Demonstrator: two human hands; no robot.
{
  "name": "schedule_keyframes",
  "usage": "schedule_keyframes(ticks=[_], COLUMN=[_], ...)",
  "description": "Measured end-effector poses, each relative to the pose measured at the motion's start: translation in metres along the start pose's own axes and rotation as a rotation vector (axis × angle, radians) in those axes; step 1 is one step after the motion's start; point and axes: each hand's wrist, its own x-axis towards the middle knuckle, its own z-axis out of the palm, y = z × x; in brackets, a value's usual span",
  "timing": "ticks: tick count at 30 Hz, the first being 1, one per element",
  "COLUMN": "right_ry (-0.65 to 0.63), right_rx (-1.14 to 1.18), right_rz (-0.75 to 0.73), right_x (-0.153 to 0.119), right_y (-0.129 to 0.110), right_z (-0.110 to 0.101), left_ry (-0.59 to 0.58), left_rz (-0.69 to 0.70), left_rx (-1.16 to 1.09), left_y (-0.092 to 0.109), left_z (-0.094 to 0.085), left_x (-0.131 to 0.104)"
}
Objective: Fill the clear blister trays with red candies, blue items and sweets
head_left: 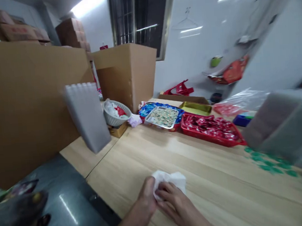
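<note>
A crumpled white cloth or tissue [174, 179] is bunched between my hands, low over the wooden table [133, 156]. My left hand [147, 195] grips its left side with the fingers closed. From the right, my right hand [172, 198] presses curled fingers into the front of the white material. Both hands touch it and sit close together. Part of the left fingers is hidden behind the cloth.
Beyond the hands stand a metal tray of small pieces [164, 117], a red tray of red packets [209, 129] and a grey basket [116, 114]. Grey stacked trays [88, 114] rise at left. Green pieces [271, 162] lie at right, beside a blurred translucent stack [282, 123].
</note>
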Motion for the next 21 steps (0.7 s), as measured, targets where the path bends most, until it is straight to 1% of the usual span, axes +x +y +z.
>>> schedule_keyframes(ticks=[1,2,3,4,5,6,7,8,9,10,11,12,13,14,15,16,17,18,19,20,21], right_ry=[0.031,0.098,0.189,0.283,0.361,0.406,0.41,0.386,0.364,0.348,0.346,0.345,0.331,0.295,0.219,0.117,-0.009,-0.111,-0.192,-0.243,-0.266], right_rx=[0.082,0.187,0.312,0.453,0.597,0.731,0.843,0.922,0.956,0.939,0.871,0.757,0.604,0.422,0.227,0.044,-0.101,-0.2,-0.265,-0.299,-0.311], right_rz=[0.019,0.061,0.123,0.203,0.293,0.386,0.469,0.532,0.57,0.577,0.548,0.488,0.407,0.312,0.217,0.141,0.077,0.027,-0.009,-0.038,-0.06], right_x=[-0.008,-0.015,-0.02,-0.023,-0.025,-0.025,-0.023,-0.019,-0.015,-0.011,-0.008,-0.005,-0.005,-0.006,-0.008,-0.011,-0.015,-0.019,-0.023,-0.026,-0.029], right_y=[-0.001,-0.002,-0.002,-0.001,-0.001,-0.001,-0.001,-0.001,-0.001,-0.001,-0.002,-0.002,-0.003,-0.004,-0.005,-0.008,-0.011,-0.015,-0.019,-0.023,-0.024], right_z=[0.015,0.028,0.04,0.05,0.059,0.067,0.074,0.08,0.085,0.09,0.095,0.098,0.102,0.105,0.107,0.109,0.11,0.111,0.111,0.11,0.108], left_ry=[0.112,0.223,0.298,0.324,0.292,0.222,0.134,0.048,-0.023,-0.07,-0.077,-0.089,-0.04,0.095,0.262,0.398,0.501,0.573,0.607,0.627,0.629], left_rz=[0.087,0.176,0.248,0.306,0.357,0.41,0.459,0.5,0.529,0.549,0.543,0.545,0.568,0.59,0.593,0.529,0.437,0.353,0.3,0.283,0.27], left_rx=[-0.009,-0.003,0.035,0.102,0.199,0.327,0.477,0.634,0.781,0.908,0.998,1.066,1.101,1.088,1.043,1.007,0.973,0.943,0.917,0.895,0.874], left_y=[-0.009,-0.017,-0.023,-0.028,-0.032,-0.035,-0.037,-0.039,-0.04,-0.04,-0.038,-0.034,-0.028,-0.02,-0.01,-0.001,0.008,0.015,0.019,0.021,0.019], left_z=[-0.006,-0.011,-0.015,-0.019,-0.021,-0.023,-0.026,-0.03,-0.035,-0.043,-0.054,-0.066,-0.082,-0.099,-0.118,-0.138,-0.157,-0.174,-0.188,-0.199,-0.206], left_x=[-0.013,-0.027,-0.039,-0.051,-0.061,-0.07,-0.077,-0.083,-0.089,-0.095,-0.103,-0.113,-0.123,-0.133,-0.141,-0.146,-0.149,-0.149,-0.146,-0.143,-0.139])
